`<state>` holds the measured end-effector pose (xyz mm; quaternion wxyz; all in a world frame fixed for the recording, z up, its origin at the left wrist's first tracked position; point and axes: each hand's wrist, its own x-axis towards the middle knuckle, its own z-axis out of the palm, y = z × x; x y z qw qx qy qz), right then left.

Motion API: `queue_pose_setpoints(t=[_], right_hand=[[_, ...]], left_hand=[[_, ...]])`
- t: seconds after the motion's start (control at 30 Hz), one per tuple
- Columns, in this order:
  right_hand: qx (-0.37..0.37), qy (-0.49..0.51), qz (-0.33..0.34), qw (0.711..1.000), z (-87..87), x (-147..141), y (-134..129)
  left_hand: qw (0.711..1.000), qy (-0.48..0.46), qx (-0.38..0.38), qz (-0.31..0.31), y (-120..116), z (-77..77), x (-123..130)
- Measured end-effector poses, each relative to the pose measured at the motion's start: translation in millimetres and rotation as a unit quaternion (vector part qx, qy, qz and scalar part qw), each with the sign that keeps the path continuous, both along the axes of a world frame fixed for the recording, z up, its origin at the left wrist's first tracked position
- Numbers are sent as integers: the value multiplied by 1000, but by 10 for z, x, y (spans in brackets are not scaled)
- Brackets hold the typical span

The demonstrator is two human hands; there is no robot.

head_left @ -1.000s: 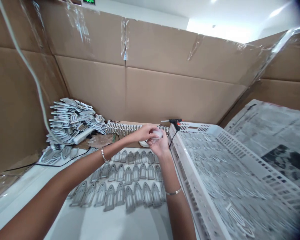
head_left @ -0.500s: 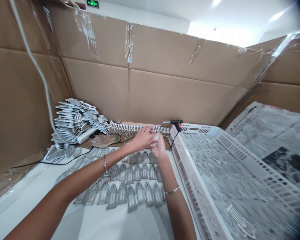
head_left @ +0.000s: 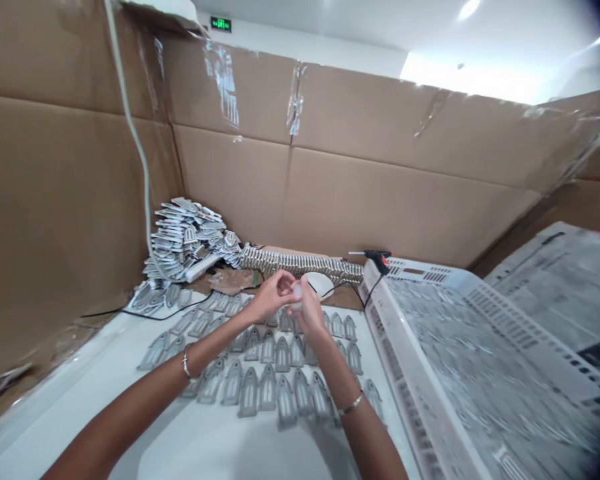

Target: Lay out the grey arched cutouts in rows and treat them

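Note:
Over the middle of the white table, my left hand (head_left: 273, 295) and my right hand (head_left: 309, 310) meet around a small whitish translucent item (head_left: 297, 291). The fingers of both are closed on it, and they hide much of its shape. Beneath and in front of them, rows of grey arch-shaped pieces (head_left: 249, 392) lie flat on the table (head_left: 190, 447). Just behind my right hand is a round white dish (head_left: 321, 285).
At the back left, arch pieces form a heap (head_left: 187, 237); a long row (head_left: 305, 263) stands along the cardboard wall (head_left: 360, 200). A glue gun (head_left: 379, 259) rests on the white crate's (head_left: 395, 380) corner. Newspaper (head_left: 565, 287) lies far right. A black cable (head_left: 150, 316) crosses the left side.
The view has swung left, so the scene sits further right. Both hands are lower and nearer relative to the table, uncovering the white dish behind them. They still hold the small item.

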<state>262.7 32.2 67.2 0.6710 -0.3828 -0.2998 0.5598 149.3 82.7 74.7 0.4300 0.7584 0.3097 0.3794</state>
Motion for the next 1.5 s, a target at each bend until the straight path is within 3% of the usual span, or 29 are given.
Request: queue_pose_setpoints(t=[0.1,0.23,0.47,0.57,0.77,0.9,1.0,1.1,1.27,1.5], right_hand=[[-13,-33,43,998,-70,-216,-56],[-34,-27,151,988,-111,-490,-173],[-64,-61,260,961,-153,-811,-388],[-47,-95,287,952,-154,-889,-432],[-41,-154,290,944,-188,-1013,-421],[-74,-122,256,956,-208,-1060,-394],[-91,-89,234,964,-199,-1055,-383],[-98,-76,224,967,-192,-1022,-400],[-95,-72,227,967,-237,-932,-503],[-117,-75,214,967,-329,-732,-749]], left_hand=[[998,-23,-65,-2,8,-130,-280],[989,-50,-141,3,-86,-279,-650],[948,-94,-302,-41,-389,-434,-1187],[936,-92,-334,-65,-430,-471,-1357],[937,-86,-330,-78,-428,-489,-1542],[953,-82,-292,-17,-324,-533,-1630],[963,-74,-258,19,-143,-582,-1713],[969,-49,-243,14,98,-666,-1807],[990,61,-122,36,468,-863,-1980],[992,90,-64,58,709,-939,-2134]])
